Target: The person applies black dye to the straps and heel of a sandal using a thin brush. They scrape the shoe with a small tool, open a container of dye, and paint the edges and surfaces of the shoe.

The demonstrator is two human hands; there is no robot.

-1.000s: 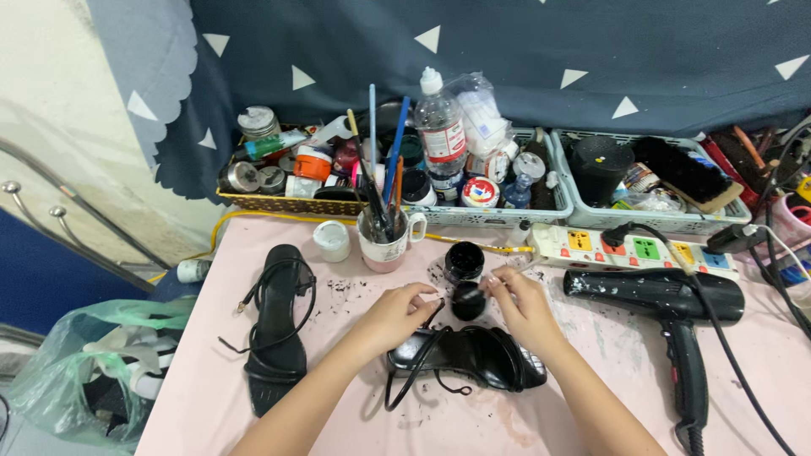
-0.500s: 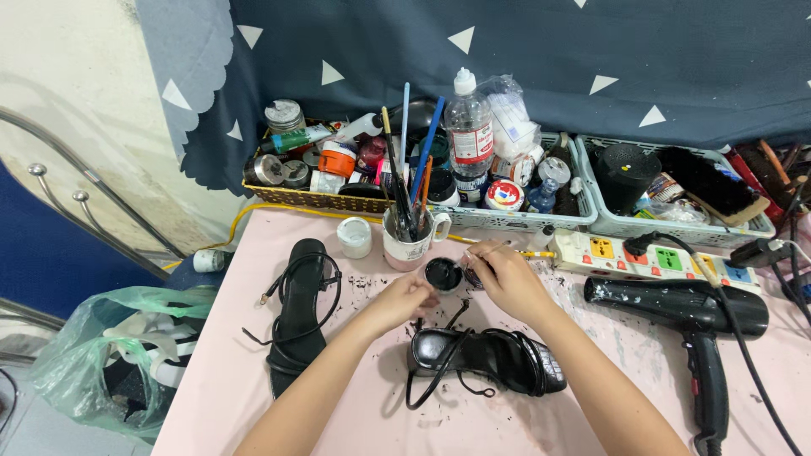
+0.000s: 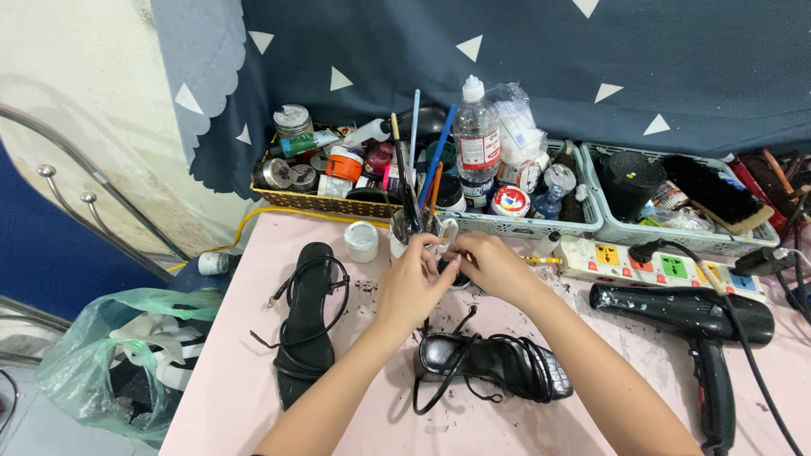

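Small black jar between left hand and right hand, fingertips together.

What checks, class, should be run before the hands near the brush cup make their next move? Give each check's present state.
1. Both hands, left hand and right hand, in view: ok.
2. Small black jar visible between them: mostly hidden, cannot tell.
3. Brush cup upright: ok.
4. Black sandal apart from the hands: ok.
5. Hair dryer lying apart from the hands: ok.
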